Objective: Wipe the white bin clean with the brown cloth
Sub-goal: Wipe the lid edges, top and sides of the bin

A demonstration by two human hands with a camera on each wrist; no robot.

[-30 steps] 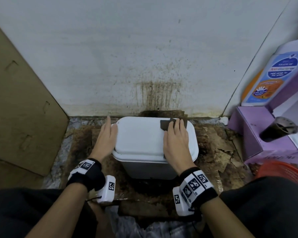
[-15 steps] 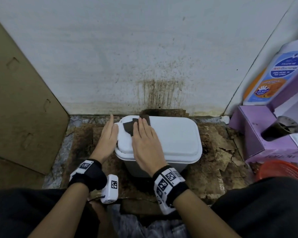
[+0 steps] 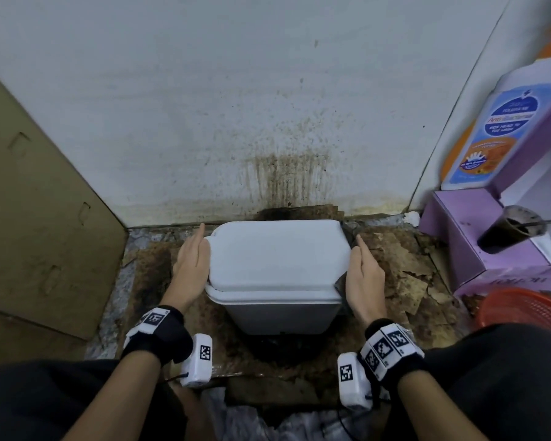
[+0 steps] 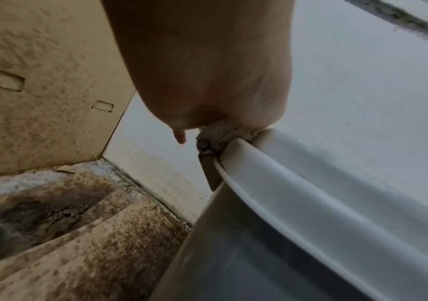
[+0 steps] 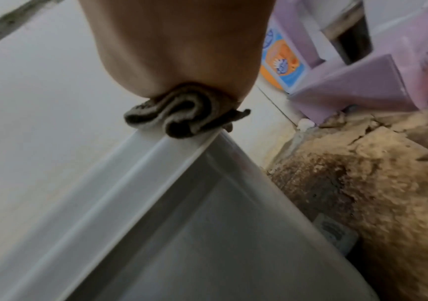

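Note:
The white bin (image 3: 277,256) stands lid-down on stained floor against the wall. My left hand (image 3: 193,259) rests flat, fingers straight, against the lid's left edge; the left wrist view shows the left hand (image 4: 207,71) on the bin (image 4: 310,203) near its hinge. My right hand (image 3: 361,272) lies with straight fingers along the lid's right edge and presses the brown cloth (image 3: 347,237) against it. In the right wrist view the cloth (image 5: 181,114) is bunched in folds under the right hand (image 5: 176,40), on the bin's rim (image 5: 156,203). Most of the cloth is hidden.
A cardboard panel (image 3: 45,202) leans at the left. At the right sit a purple box (image 3: 458,237), a dark cup (image 3: 509,230), a labelled bottle (image 3: 503,128) and an orange basket (image 3: 522,310). The wall (image 3: 287,179) is stained; torn cardboard (image 3: 404,265) covers the floor.
My right hand swept the cloth across the lid top, right to left, then came off the top to the lid's right edge. The left hand stayed on the left side.

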